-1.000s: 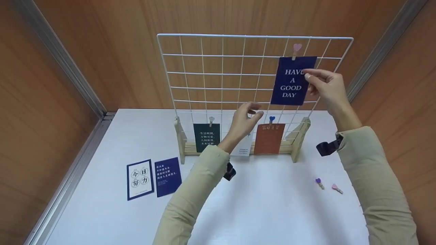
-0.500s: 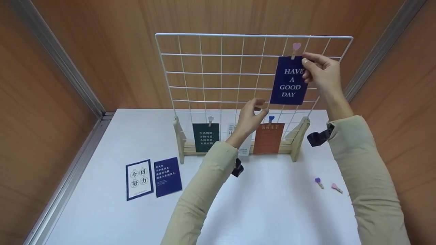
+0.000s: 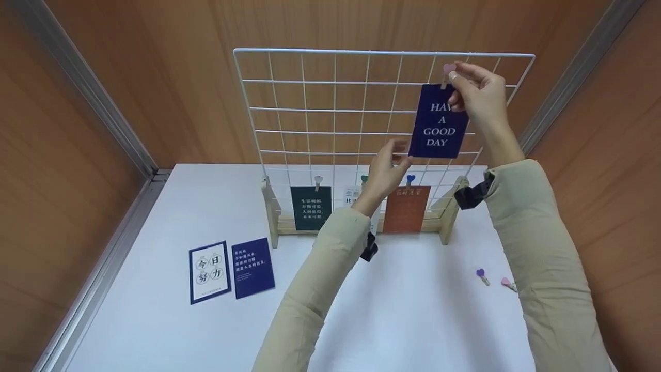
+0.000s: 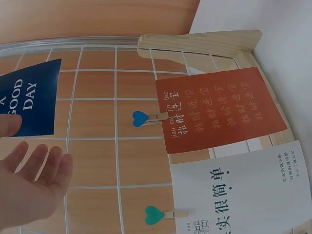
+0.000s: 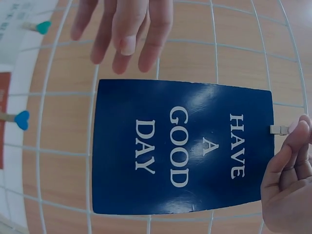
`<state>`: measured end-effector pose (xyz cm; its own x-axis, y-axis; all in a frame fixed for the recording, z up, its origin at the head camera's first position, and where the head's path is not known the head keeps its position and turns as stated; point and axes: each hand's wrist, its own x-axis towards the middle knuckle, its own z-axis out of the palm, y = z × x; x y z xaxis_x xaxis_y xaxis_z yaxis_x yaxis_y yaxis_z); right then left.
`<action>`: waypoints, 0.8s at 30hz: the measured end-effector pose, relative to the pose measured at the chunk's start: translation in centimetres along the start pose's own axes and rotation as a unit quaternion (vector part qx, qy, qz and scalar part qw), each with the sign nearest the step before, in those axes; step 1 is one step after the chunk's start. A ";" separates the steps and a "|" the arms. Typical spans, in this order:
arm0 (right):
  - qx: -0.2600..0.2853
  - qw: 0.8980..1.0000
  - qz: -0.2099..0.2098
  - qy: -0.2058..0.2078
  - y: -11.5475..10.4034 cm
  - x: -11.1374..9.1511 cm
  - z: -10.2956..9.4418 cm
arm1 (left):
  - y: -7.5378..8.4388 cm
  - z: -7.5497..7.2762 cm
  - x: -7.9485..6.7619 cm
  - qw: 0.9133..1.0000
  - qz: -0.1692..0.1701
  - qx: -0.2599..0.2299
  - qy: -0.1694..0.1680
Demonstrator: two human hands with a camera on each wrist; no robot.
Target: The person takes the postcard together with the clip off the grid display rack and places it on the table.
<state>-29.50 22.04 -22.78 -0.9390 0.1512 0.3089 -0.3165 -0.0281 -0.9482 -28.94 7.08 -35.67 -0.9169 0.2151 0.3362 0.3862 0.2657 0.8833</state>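
Note:
A navy card reading "HAVE A GOOD DAY" hangs at the upper right of a white wire grid. A small wooden clothespin with a pink heart holds its top edge. My right hand pinches this clothespin between thumb and index finger; in the right wrist view the fingers hide the heart. Beside the card's lower left corner is my left hand, fingers loosely bent and holding nothing. Its thumb overlaps the card in the left wrist view; contact cannot be told.
Green, white and orange-red cards hang low on the grid, held by heart clothespins. Two cards lie on the white table at left. Purple and pink clothespins lie at right.
My right hand has moved up from the card's right edge to the pink heart clothespin. My left hand has risen slightly rightward, towards the card's lower left corner.

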 end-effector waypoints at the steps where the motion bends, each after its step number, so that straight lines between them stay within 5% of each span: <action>1: -0.002 1.000 0.003 -0.001 -0.1 0.1 0.1 | 0.1 0.0 0.1 1.000 -0.002 -0.007 -0.001; 12: -0.010 0.998 0.063 -0.020 -0.7 0.7 0.4 | 0.1 0.7 0.6 0.998 -0.015 -0.063 -0.009; 24: 0.010 0.996 0.083 -0.027 -0.8 1.0 0.6 | 0.4 1.2 1.0 0.999 -0.016 -0.050 0.006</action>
<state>-30.24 21.60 -21.73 -0.9844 0.0896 0.1517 -0.1581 -0.0687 -0.9850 -29.59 8.56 -35.38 -0.9298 0.1967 0.3111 0.3458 0.1771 0.9215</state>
